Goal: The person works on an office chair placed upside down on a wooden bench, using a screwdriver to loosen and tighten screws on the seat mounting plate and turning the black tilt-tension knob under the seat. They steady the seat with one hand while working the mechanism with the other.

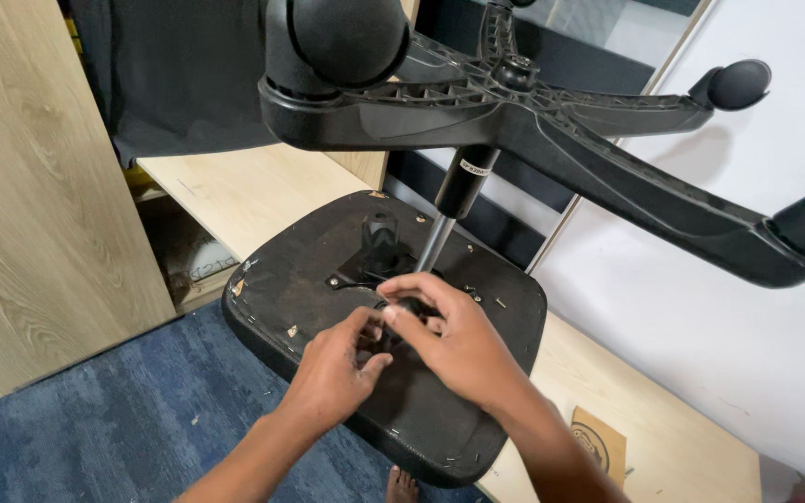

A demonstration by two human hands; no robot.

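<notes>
Far left: a light wood-grain panel (39,186) stands upright, with blue carpet (123,419) at its foot. A pale wooden board (235,191) runs behind.

Centre: an office chair lies inverted. Its black seat underside (300,279) faces up and rests across the board edge and over the carpet. The metal mechanism plate (375,270) sits at the middle of the underside. The gas lift column (449,210) rises from it to the five-star base (533,121), which hangs overhead with casters (347,37) attached.

Left hand (337,359): fingers curled, thumb and fingertips pinching a small dark part at the mechanism plate. The part itself is mostly hidden, so its kind cannot be told.
Right hand (449,331): arched over the same spot, fingers closed around that dark part just beside the foot of the column. Both hands touch each other and the plate.

Right: a white wall panel (701,307), and a small cardboard piece (598,442) lying on the board. A bare toe shows at the bottom edge.

Risks, as judged:
- The heavy base is cantilevered on the column directly above the hands; a sideways push could tip the chair and bring the base down on them.
- The seat overhangs the board, so pressure near its front edge could make it slide off.
- The small pinched part could slip into the carpet.
</notes>
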